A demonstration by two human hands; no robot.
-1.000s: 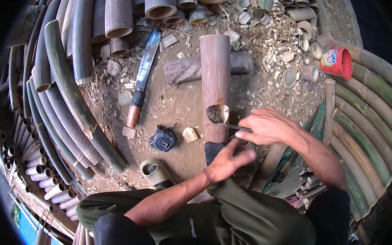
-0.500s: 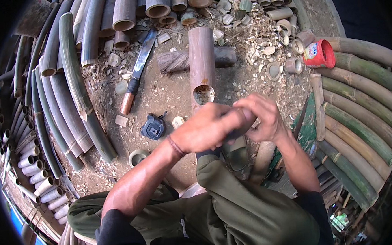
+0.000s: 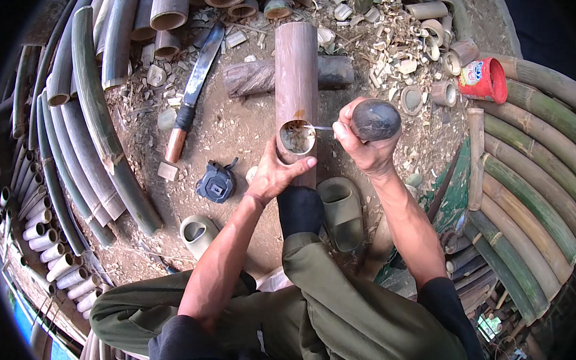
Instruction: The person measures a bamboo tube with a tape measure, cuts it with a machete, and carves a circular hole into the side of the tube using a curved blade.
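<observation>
A brownish bamboo tube (image 3: 296, 70) lies pointing away from me, propped across a short log (image 3: 249, 80). Its near end is hollow, with pale, ragged material inside. My left hand (image 3: 278, 175) holds this near end, fingers along the left side and thumb stretched below the opening. In my right hand (image 3: 368, 150) is a hand tool (image 3: 376, 120) with a dark, rounded knob handle and a thin metal blade. The fist is closed around it, right of the tube. The blade points left, its tip at the opening's right rim; its exact shape is too small to tell.
A machete (image 3: 197, 80) and a dark tape measure (image 3: 216, 183) lie left of the tube. Wood chips (image 3: 396, 61) and a red container (image 3: 483, 81) are at far right. Bamboo poles (image 3: 531, 158) line both sides. Green sandals (image 3: 340, 213) lie near my dark-socked foot (image 3: 301, 211).
My hands were together in front of the tube and have separated. The left has gone onto the tube's near end; the right has moved up with the tool, its blade now at the opening.
</observation>
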